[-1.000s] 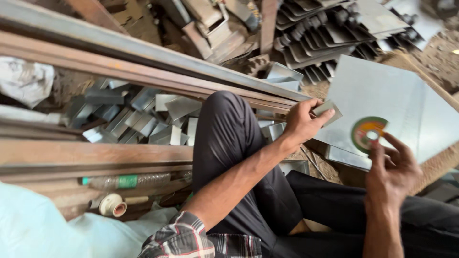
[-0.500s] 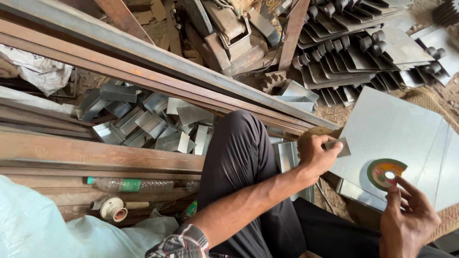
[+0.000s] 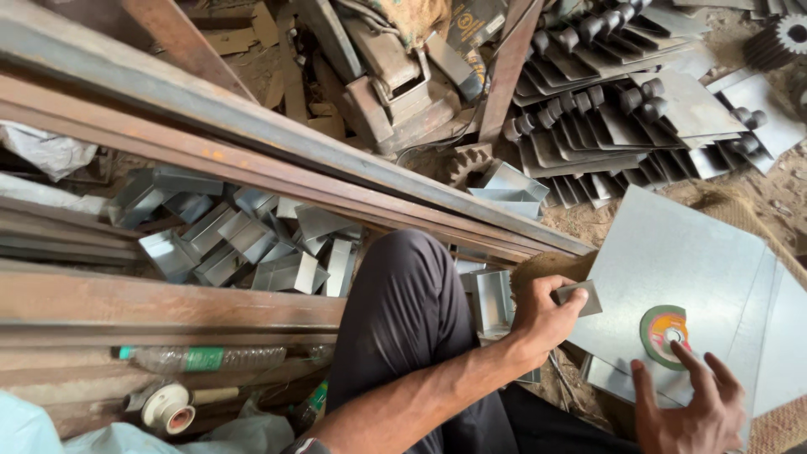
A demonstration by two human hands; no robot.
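Rusty steel beams (image 3: pixel 252 160) run slantwise across our cluttered workshop floor, with bent sheet-metal brackets (image 3: pixel 244 244) heaped between them and stacked hinged plates (image 3: pixel 622 109) crowding the far side. We sit against the beams, one knee raised. Our left hand (image 3: pixel 542 315) is closed on a small grey metal piece (image 3: pixel 582 297), pinched at the near edge of a large galvanised sheet (image 3: pixel 698 252). Our right hand (image 3: pixel 693 408) hovers spread open, holding nothing, fingertips just beside a green and orange cutting disc (image 3: pixel 664 335) lying flat on that sheet, whose upper half is bare
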